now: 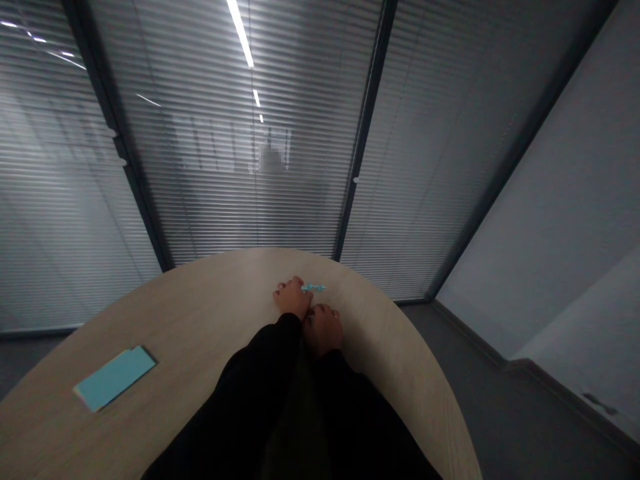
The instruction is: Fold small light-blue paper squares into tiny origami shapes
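Both my hands rest close together on a round light-wood table (pixel 200 320), near its far edge. My left hand (pixel 293 298) is closed, its fingers pinching a small light-blue piece of folded paper (pixel 314 287) that sticks out to the right. My right hand (pixel 324 325) lies just behind and to the right of it, fingers curled down on the tabletop; what it holds, if anything, is hidden. Black sleeves cover both my arms.
A stack of light-blue paper sheets (pixel 115 377) lies on the table at the near left. Glass walls with closed blinds (pixel 250 167) stand behind the table. Grey floor (pixel 500 413) and a pale wall (pixel 575 220) are to the right.
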`<control>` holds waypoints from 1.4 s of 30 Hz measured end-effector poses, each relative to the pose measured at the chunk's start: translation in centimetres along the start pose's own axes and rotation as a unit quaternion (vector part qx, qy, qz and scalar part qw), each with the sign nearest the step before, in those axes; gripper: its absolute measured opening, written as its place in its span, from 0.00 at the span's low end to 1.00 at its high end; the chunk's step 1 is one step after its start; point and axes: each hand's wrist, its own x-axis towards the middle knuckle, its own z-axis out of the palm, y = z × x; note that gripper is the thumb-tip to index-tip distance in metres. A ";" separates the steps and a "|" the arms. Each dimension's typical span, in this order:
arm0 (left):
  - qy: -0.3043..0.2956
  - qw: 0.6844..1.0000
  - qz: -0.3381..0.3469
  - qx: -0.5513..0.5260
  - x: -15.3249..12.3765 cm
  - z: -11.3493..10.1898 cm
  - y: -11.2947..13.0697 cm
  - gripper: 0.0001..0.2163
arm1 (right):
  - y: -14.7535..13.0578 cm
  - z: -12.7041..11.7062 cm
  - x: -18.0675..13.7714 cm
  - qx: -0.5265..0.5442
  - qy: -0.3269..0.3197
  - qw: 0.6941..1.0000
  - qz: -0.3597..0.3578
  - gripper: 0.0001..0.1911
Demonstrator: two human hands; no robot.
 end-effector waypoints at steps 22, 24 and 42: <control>-0.037 0.969 0.237 0.058 -11.6 -17.1 -15.0 0.13 | -5.8 0.4 -4.0 0.088 -0.066 0.949 -0.297 0.09; -0.017 0.975 0.187 0.115 -12.2 -18.6 -16.1 0.12 | -6.4 0.2 -5.1 0.095 -0.075 0.939 -0.322 0.09; 0.018 0.970 -0.009 0.244 -11.5 -21.8 -19.8 0.13 | -5.9 -0.1 -6.8 0.139 -0.070 0.925 -0.345 0.11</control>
